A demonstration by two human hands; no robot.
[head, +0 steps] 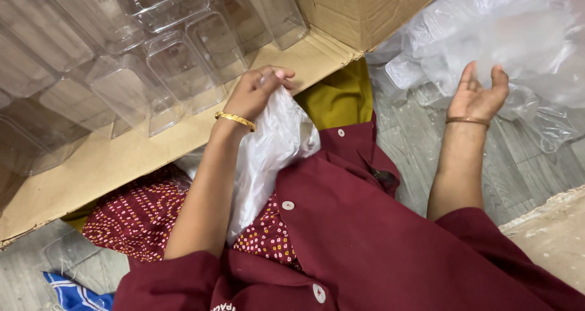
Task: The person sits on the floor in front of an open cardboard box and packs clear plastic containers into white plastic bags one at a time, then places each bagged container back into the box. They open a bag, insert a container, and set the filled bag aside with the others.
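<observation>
Maroon coat [359,238] in the lap, both hands out among clear plastic.

Left hand [256,91], a gold bangle [234,120] on its wrist, is closed on the top of a thin white bag [274,146] that hangs down over the coat and a red dotted cloth [137,216]; the bag's top lies at the edge of a flat cardboard sheet [109,159]. Right hand [478,95], with a bangle of its own, is open, palm up and fingers spread, holding nothing, just touching or just short of a heap of clear bags [518,37] on the grey plank floor [518,171]. Clear tubs [183,67] lie in rows on the cardboard beyond the left hand. Between the hands sits a brown box [365,6], with mustard cloth [341,98] below it. Blue fabric [76,296] shows at the lower left corner.
</observation>
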